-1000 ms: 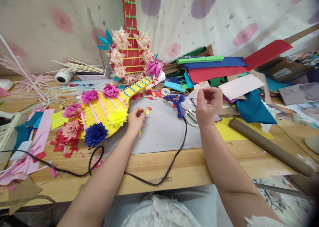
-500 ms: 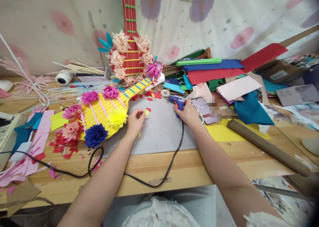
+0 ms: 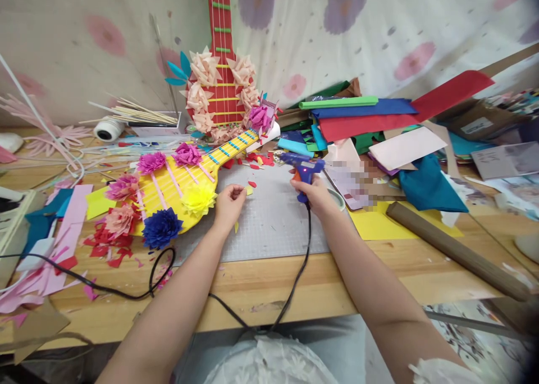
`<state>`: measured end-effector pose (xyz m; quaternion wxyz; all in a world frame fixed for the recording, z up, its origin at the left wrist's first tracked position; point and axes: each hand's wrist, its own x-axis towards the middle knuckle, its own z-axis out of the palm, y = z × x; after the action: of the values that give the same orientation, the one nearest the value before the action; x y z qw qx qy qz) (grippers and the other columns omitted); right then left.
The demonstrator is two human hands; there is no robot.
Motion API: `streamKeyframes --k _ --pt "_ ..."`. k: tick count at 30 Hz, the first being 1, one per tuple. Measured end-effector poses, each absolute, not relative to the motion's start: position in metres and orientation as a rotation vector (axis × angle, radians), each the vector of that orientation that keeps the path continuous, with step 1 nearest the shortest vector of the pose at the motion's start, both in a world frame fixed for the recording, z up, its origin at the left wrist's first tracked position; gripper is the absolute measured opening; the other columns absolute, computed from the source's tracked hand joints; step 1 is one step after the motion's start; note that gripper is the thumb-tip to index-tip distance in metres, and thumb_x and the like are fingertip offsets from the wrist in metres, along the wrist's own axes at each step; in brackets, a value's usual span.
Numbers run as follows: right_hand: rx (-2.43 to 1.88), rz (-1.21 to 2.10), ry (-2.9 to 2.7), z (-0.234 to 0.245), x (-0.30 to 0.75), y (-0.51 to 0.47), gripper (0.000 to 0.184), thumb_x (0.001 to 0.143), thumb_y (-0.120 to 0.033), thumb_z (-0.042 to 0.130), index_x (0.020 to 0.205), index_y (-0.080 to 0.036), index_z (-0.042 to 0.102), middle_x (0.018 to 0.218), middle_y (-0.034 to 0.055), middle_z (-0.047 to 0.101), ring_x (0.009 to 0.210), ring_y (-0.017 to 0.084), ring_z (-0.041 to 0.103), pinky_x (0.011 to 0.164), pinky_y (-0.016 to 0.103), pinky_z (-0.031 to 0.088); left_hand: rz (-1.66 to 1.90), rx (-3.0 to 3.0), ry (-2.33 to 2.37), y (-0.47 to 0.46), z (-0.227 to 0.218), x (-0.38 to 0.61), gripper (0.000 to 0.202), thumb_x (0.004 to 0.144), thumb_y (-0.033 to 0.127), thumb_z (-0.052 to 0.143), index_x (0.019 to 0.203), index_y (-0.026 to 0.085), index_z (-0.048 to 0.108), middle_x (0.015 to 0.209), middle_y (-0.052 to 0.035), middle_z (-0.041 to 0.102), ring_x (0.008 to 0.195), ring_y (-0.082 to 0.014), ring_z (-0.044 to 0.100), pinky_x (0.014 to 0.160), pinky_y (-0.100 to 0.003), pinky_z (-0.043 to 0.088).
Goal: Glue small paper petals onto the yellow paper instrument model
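Observation:
My right hand (image 3: 316, 195) is wrapped round the handle of a blue hot glue gun (image 3: 306, 168), lifted over the right part of the grey cutting mat (image 3: 278, 227). Its nozzle points left, and a small red light glows on its body. My left hand (image 3: 229, 204) pinches a small yellow paper piece (image 3: 249, 191) at the fingertips, above the mat's left part. Just left of that hand lies a yellow paper guitar (image 3: 168, 184) with a bright yellow paper flower (image 3: 199, 199) and a dark blue one (image 3: 162, 228).
A red guitar (image 3: 222, 41) with peach paper flowers stands at the back. Paper sheets (image 3: 370, 120) pile up at the right, near a phone (image 3: 347, 190) and a brown roll (image 3: 455, 249). The black cord (image 3: 290, 294) hangs over the table's front edge.
My right hand has raised the glue gun from beside the phone and turned it more upright. The cord has shifted with it. My left hand stays nearly still with the yellow piece.

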<state>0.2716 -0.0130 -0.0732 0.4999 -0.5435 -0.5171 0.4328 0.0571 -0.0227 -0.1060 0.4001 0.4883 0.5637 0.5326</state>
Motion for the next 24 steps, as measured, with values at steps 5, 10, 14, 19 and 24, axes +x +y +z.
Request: streamKeyframes --k 5,10,14,19,24 --pt "-1.327 1.238 -1.469 -0.071 0.269 -0.024 0.038 0.060 -0.046 0.071 0.083 -0.017 0.063 0.080 0.0048 0.066 0.067 0.014 0.057 0.063 0.029 0.045 1.367 1.257 1.482 -0.023 -0.106 0.058 0.010 0.067 0.025 0.061 0.071 0.016 0.059 0.064 0.0007 0.059 0.058 -0.0104 0.051 0.059 -0.023 0.042" --pt "-1.454 1.264 -1.559 -0.073 0.265 -0.026 0.038 0.063 -0.055 0.066 0.067 -0.018 0.059 0.052 -0.0004 0.053 0.046 0.010 0.045 0.045 0.025 0.037 1.366 1.249 1.515 -0.024 -0.104 0.058 0.010 0.068 0.025 0.061 0.071 0.016 0.059 0.065 0.0003 0.060 0.057 -0.0105 0.051 0.058 -0.023 0.041" --pt "-1.497 1.190 -1.661 -0.077 0.265 -0.025 0.040 0.064 -0.058 0.064 0.066 -0.019 0.058 0.051 -0.0009 0.052 0.045 0.010 0.044 0.044 0.025 0.036 1.362 1.239 1.516 -0.024 -0.102 0.058 0.009 0.068 0.024 0.061 0.070 0.016 0.059 0.064 0.0004 0.059 0.057 -0.0104 0.051 0.058 -0.023 0.041" --pt "-1.545 1.131 -1.705 -0.083 0.265 -0.024 0.041 0.064 -0.060 0.063 0.069 -0.019 0.060 0.051 -0.0013 0.053 0.045 0.010 0.046 0.045 0.025 0.037 1.369 1.216 1.511 -0.026 -0.098 0.059 0.007 0.068 0.022 0.061 0.070 0.016 0.059 0.064 0.0006 0.060 0.058 -0.0104 0.051 0.058 -0.023 0.041" --pt "-1.564 1.085 -1.720 -0.085 0.265 -0.023 0.042 0.064 -0.060 0.062 0.074 -0.020 0.062 0.052 -0.0014 0.054 0.046 0.010 0.047 0.045 0.024 0.037 1.366 1.201 1.512 -0.026 -0.097 0.060 0.006 0.068 0.021 0.061 0.069 0.016 0.059 0.065 0.0004 0.060 0.058 -0.0106 0.052 0.059 -0.023 0.042"
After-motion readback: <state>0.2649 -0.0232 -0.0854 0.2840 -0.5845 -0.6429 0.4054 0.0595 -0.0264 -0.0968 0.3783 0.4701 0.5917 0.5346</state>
